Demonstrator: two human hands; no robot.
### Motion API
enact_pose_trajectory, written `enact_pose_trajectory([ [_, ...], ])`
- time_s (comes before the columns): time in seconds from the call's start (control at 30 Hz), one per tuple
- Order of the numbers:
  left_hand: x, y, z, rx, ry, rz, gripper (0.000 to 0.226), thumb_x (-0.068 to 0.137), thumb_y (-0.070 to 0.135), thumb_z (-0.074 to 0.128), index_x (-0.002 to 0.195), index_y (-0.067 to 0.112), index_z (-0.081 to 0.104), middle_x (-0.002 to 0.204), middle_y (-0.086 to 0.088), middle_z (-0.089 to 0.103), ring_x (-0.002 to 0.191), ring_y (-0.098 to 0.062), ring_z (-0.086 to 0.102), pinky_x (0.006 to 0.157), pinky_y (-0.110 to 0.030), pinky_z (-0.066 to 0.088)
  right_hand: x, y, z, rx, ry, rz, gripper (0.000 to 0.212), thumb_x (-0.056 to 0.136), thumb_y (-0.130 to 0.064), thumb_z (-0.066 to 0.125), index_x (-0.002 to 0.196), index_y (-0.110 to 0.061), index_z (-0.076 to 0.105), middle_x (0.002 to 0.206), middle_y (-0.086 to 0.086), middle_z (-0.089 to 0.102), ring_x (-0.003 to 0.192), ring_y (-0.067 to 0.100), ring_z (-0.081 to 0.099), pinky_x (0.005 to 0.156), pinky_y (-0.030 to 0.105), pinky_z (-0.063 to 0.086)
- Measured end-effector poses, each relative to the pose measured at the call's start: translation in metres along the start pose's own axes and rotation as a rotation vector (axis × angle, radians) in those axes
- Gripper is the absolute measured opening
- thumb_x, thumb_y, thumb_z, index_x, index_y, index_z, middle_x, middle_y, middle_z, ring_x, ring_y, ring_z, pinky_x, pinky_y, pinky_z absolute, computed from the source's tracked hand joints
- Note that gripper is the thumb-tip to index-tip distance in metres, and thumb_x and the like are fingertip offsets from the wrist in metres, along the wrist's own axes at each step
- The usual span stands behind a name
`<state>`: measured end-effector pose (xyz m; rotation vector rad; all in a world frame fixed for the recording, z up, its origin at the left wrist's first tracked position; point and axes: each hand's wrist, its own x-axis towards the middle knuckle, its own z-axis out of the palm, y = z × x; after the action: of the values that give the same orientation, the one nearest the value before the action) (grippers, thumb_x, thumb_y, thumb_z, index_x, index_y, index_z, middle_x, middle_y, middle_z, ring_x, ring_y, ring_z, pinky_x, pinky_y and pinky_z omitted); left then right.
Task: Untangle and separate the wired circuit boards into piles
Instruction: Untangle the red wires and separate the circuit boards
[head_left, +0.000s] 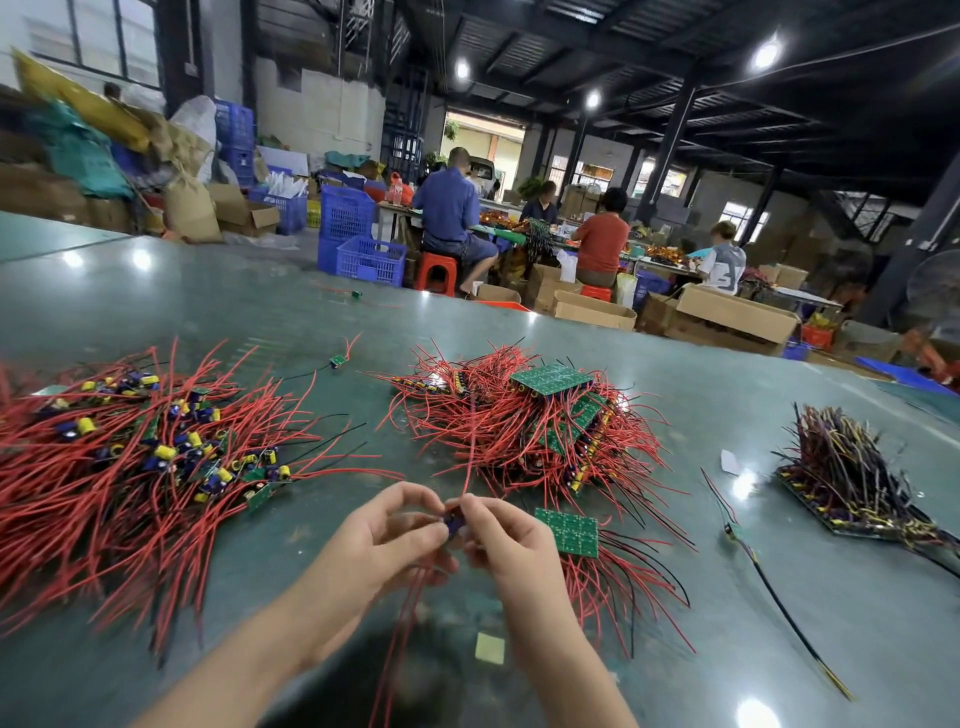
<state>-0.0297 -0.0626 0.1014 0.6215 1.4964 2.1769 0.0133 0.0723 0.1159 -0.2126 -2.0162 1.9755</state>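
A: Where is the wired board (454, 521)?
B: Lower centre, pinched between my left hand (387, 540) and right hand (506, 540).
A: Step?
B: Freeing one unit; next, I judge, drawing its red wire (467, 467) clear toward the left pile (156, 457) on the desk (779, 597).

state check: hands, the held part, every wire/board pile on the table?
Left hand: pinching the small blue part.
Right hand: pinching it too.
Small blue part with red wires: held above the green table.
Left red-wire heap: loose, spread.
Middle red-wire heap: tangled, green panels on top.
Right dark-wire pile: separate.
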Motion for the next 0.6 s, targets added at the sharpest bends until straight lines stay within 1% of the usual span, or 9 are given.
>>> enact_pose_trajectory([
  [0.07, -0.0007, 0.0003, 0.0016, -0.003, 0.007, -0.055, 0.029, 0.074, 0.013, 0.064, 0.098, 0.008, 0.051, 0.084, -0.011, 0.067, 0.062, -0.021, 0.062, 0.057, -0.029, 0.053, 0.0005, 0.0005, -0.0003, 0.015, -0.006, -0.010, 0.013, 0.085, -0.009, 0.064, 0.076, -0.013, 0.073, 0.057, -0.007, 0.062, 0.053, 0.002, 0.049, 0.055, 0.013, 0.039],
  [0.13, -0.0006, 0.0008, 0.0033, -0.008, 0.016, -0.129, 0.026, 0.078, 0.012, 0.061, 0.102, 0.008, 0.051, 0.083, -0.011, 0.067, 0.052, -0.013, 0.053, 0.046, -0.022, 0.044, 0.0009, 0.0010, -0.0018, 0.027, -0.010, -0.024, 0.008, 0.083, -0.007, 0.066, 0.078, -0.008, 0.072, 0.055, -0.006, 0.061, 0.050, 0.000, 0.050, 0.053, 0.011, 0.039],
  [0.2, -0.0003, 0.0021, 0.0049, 0.038, 0.004, -0.188, 0.021, 0.084, 0.015, 0.058, 0.103, 0.006, 0.056, 0.078, -0.008, 0.066, 0.048, -0.007, 0.043, 0.042, -0.016, 0.035, 0.0008, 0.0011, -0.0027, 0.022, -0.004, -0.040, 0.006, 0.083, -0.006, 0.067, 0.080, -0.008, 0.072, 0.058, -0.007, 0.063, 0.052, 0.001, 0.051, 0.055, 0.011, 0.040],
  [0.27, -0.0008, 0.0042, 0.0053, 0.069, -0.044, -0.201, 0.024, 0.082, 0.022, 0.057, 0.098, 0.004, 0.058, 0.068, -0.004, 0.062, 0.046, -0.005, 0.035, 0.042, -0.014, 0.029, 0.0005, 0.0011, -0.0033, 0.018, -0.007, -0.057, 0.010, 0.082, -0.003, 0.066, 0.082, -0.012, 0.072, 0.062, -0.008, 0.065, 0.054, 0.000, 0.051, 0.056, 0.012, 0.041],
  [0.33, -0.0023, 0.0076, 0.0049, 0.123, -0.091, -0.168, 0.030, 0.081, 0.025, 0.056, 0.097, 0.000, 0.058, 0.062, 0.000, 0.057, 0.045, -0.005, 0.030, 0.043, -0.014, 0.024, 0.0003, 0.0005, -0.0042, 0.021, -0.023, -0.062, 0.014, 0.082, -0.002, 0.066, 0.083, -0.014, 0.071, 0.064, -0.007, 0.065, 0.054, 0.001, 0.050, 0.056, 0.012, 0.041],
  [0.4, -0.0025, 0.0084, 0.0035, 0.228, -0.109, -0.104, 0.030, 0.087, 0.019, 0.053, 0.100, -0.008, 0.056, 0.058, 0.003, 0.055, 0.044, -0.004, 0.029, 0.043, -0.013, 0.024, 0.0002, 0.0000, -0.0052, 0.035, -0.045, -0.061, 0.015, 0.083, 0.000, 0.065, 0.081, -0.014, 0.070, 0.063, -0.007, 0.063, 0.053, 0.001, 0.049, 0.054, 0.012, 0.040],
  [0.43, -0.0022, 0.0074, 0.0032, 0.281, -0.105, -0.067, 0.026, 0.090, 0.014, 0.051, 0.101, -0.010, 0.056, 0.057, 0.004, 0.054, 0.043, -0.004, 0.030, 0.043, -0.013, 0.025, 0.0001, 0.0004, -0.0053, 0.049, -0.051, -0.065, 0.015, 0.083, 0.001, 0.064, 0.081, -0.013, 0.069, 0.062, -0.007, 0.062, 0.053, 0.000, 0.049, 0.054, 0.011, 0.040],
  [0.5, -0.0013, 0.0049, 0.0039, 0.351, -0.079, -0.010, 0.018, 0.093, 0.007, 0.049, 0.101, -0.005, 0.059, 0.055, 0.004, 0.054, 0.043, -0.003, 0.032, 0.043, -0.012, 0.026, 0.0000, 0.0012, -0.0045, 0.074, -0.039, -0.081, 0.015, 0.083, 0.004, 0.062, 0.081, -0.010, 0.067, 0.061, -0.007, 0.061, 0.053, 0.000, 0.050, 0.054, 0.011, 0.040],
  [0.6, -0.0006, 0.0008, 0.0067, 0.389, -0.028, 0.055, 0.013, 0.093, 0.004, 0.051, 0.097, 0.001, 0.063, 0.054, 0.004, 0.056, 0.043, -0.002, 0.035, 0.044, -0.011, 0.027, -0.0004, 0.0022, -0.0012, 0.089, 0.014, -0.095, 0.017, 0.084, 0.007, 0.060, 0.079, -0.008, 0.064, 0.058, -0.008, 0.060, 0.051, -0.002, 0.050, 0.053, 0.010, 0.040],
])
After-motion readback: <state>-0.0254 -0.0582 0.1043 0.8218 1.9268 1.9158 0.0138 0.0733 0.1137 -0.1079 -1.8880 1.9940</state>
